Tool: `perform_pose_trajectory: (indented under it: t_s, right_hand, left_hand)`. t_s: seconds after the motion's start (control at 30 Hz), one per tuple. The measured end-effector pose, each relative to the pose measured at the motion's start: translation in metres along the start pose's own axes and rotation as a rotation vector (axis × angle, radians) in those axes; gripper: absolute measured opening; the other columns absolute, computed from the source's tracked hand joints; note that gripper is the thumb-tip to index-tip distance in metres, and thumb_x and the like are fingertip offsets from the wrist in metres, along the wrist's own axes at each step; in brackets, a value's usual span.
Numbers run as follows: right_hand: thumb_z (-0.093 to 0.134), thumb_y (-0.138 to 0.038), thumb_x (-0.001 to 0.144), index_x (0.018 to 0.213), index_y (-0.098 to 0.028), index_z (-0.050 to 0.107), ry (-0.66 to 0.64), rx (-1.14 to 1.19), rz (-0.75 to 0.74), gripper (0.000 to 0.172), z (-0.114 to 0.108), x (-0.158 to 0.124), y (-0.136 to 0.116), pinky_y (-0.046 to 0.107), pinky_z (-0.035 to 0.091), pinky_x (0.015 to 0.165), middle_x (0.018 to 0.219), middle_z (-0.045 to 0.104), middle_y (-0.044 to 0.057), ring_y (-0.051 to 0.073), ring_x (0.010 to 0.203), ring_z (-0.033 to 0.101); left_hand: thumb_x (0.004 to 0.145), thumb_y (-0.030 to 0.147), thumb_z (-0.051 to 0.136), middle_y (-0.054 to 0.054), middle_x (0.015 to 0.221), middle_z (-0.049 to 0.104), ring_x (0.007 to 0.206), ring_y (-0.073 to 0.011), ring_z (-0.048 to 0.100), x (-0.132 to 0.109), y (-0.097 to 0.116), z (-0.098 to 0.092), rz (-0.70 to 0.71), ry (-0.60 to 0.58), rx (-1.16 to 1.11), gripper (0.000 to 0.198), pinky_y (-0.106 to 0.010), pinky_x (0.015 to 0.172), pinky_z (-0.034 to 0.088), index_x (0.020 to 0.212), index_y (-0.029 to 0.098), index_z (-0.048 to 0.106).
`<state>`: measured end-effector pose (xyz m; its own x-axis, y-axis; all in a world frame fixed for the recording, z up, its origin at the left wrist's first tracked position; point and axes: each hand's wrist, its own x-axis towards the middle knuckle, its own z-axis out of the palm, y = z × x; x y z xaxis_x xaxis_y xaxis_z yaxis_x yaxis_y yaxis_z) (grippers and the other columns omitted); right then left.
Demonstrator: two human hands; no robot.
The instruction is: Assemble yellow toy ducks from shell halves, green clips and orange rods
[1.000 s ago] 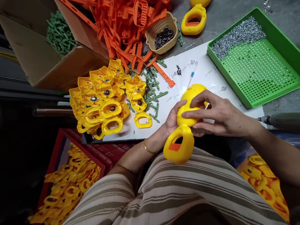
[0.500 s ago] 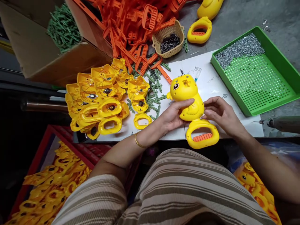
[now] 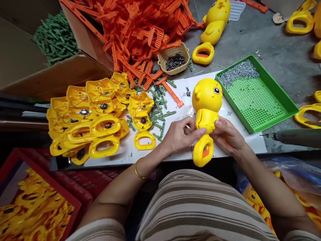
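Two hands are holding up a yellow duck toy (image 3: 207, 100) over white paper (image 3: 255, 142).
The left hand (image 3: 179, 135) and right hand (image 3: 229, 135) are gripping its lower body, above the ring handle (image 3: 197, 154). Its smooth, round plastic is probably feeling light, hard and slippery; that waist is looking easiest to grab.

Right hand (image 3: 229, 135): fingers partly hidden behind yellow duck toy (image 3: 207, 97). Left hand (image 3: 175, 137): some fingertips out of sight at same toy. Orange pile (image 3: 140, 20) cut off by top edge. Red crate (image 3: 76, 207) cropped at left and bottom. Grey tool (image 3: 298, 137) runs past right edge. Print on white sheet (image 3: 254, 142) too small to read. Right forearm covers part of plastic bag (image 3: 291, 174).
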<state>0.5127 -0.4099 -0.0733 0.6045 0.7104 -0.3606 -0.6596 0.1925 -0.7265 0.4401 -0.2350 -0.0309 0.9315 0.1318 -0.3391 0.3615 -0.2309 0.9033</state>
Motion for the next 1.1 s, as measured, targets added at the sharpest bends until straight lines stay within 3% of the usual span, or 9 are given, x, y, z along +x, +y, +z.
perform_pose_trajectory:
  t_s: [0.1, 0.27, 0.5, 0.63, 0.77, 0.83, 0.93, 1.03, 1.1]
  right_hand:
    - [0.074, -0.042, 0.076, 0.112, -0.022, 0.065, -0.011, 0.002, -0.007, 0.041, 0.004, -0.003, 0.004, 0.04, 0.06, 0.085, 0.108, 0.073, 0.007, 0.026, 0.103, 0.069]
    - [0.079, -0.045, 0.071, 0.11, -0.022, 0.063, -0.004, -0.041, 0.032, 0.049, 0.001, -0.009, 0.011, 0.039, 0.06, 0.086, 0.112, 0.072, 0.008, 0.026, 0.104, 0.069]
    - [0.076, -0.045, 0.075, 0.109, -0.023, 0.062, 0.048, 0.003, -0.018, 0.043, -0.003, -0.014, 0.027, 0.036, 0.06, 0.084, 0.109, 0.072, 0.006, 0.024, 0.101, 0.07]
    - [0.076, -0.053, 0.071, 0.111, -0.022, 0.062, 0.058, 0.001, 0.004, 0.053, -0.006, -0.014, 0.038, 0.039, 0.06, 0.084, 0.107, 0.073, 0.008, 0.026, 0.099, 0.07]
    - [0.075, -0.059, 0.068, 0.113, -0.023, 0.059, 0.062, -0.049, 0.007, 0.06, -0.008, -0.016, 0.04, 0.042, 0.06, 0.084, 0.109, 0.072, 0.008, 0.028, 0.103, 0.07]
    - [0.076, -0.057, 0.068, 0.115, -0.023, 0.057, 0.07, -0.114, -0.047, 0.061, -0.006, -0.017, 0.036, 0.042, 0.059, 0.087, 0.112, 0.071, 0.008, 0.028, 0.106, 0.069]
    - [0.08, -0.049, 0.069, 0.119, -0.024, 0.054, 0.069, -0.281, -0.155, 0.062, 0.004, -0.016, 0.027, 0.04, 0.056, 0.093, 0.12, 0.068, 0.008, 0.026, 0.11, 0.066]
    - [0.082, -0.042, 0.069, 0.128, -0.023, 0.05, 0.134, -0.537, -0.246, 0.07, 0.023, -0.016, 0.023, 0.037, 0.059, 0.089, 0.127, 0.062, 0.01, 0.025, 0.115, 0.062]
    - [0.083, -0.04, 0.068, 0.134, -0.022, 0.047, 0.23, -0.74, -0.332, 0.077, 0.037, -0.017, 0.022, 0.038, 0.061, 0.083, 0.129, 0.059, 0.013, 0.027, 0.117, 0.06]
  left_hand:
    - [0.08, 0.056, 0.064, 0.006, 0.053, 0.04, 0.05, -0.0074, 0.038, -0.006, 0.004, 0.002, 0.143, 0.038, 0.335, 0.048, -0.023, 0.052, 0.027, 0.059, 0.018, 0.045]
    - [0.09, 0.059, 0.046, 0.0, 0.058, 0.052, 0.052, -0.0127, 0.046, -0.01, 0.005, 0.008, 0.239, 0.031, 0.617, 0.047, -0.026, 0.053, 0.028, 0.067, 0.019, 0.053]
    - [0.092, 0.059, 0.039, -0.005, 0.064, 0.058, 0.055, -0.0168, 0.052, -0.011, -0.003, 0.012, 0.277, -0.002, 0.683, 0.049, -0.028, 0.054, 0.03, 0.073, 0.018, 0.057]
    - [0.09, 0.063, 0.04, -0.005, 0.062, 0.059, 0.054, -0.0167, 0.053, -0.014, 0.004, 0.011, 0.258, -0.003, 0.689, 0.052, -0.028, 0.054, 0.029, 0.071, 0.018, 0.059]
    - [0.081, 0.066, 0.053, -0.004, 0.059, 0.06, 0.057, -0.0187, 0.057, -0.014, 0.013, 0.002, 0.186, -0.046, 0.698, 0.05, -0.029, 0.057, 0.036, 0.069, 0.018, 0.062]
    - [0.074, 0.067, 0.062, -0.006, 0.069, 0.066, 0.064, -0.022, 0.062, -0.011, 0.012, -0.002, 0.133, -0.019, 0.595, 0.05, -0.031, 0.062, 0.042, 0.08, 0.017, 0.066]
    - [0.071, 0.06, 0.072, -0.008, 0.095, 0.073, 0.081, -0.0248, 0.068, -0.006, 0.003, 0.0, 0.062, -0.011, 0.144, 0.053, -0.032, 0.07, 0.05, 0.103, 0.018, 0.068]
    - [0.071, 0.047, 0.078, -0.009, 0.105, 0.074, 0.094, -0.0261, 0.069, -0.005, -0.012, 0.01, -0.023, -0.086, -0.377, 0.046, -0.034, 0.082, 0.055, 0.103, 0.016, 0.069]
    - [0.066, 0.04, 0.082, -0.008, 0.108, 0.074, 0.1, -0.0263, 0.068, -0.008, -0.022, 0.015, -0.072, -0.051, -0.629, 0.047, -0.037, 0.089, 0.055, 0.105, 0.017, 0.069]
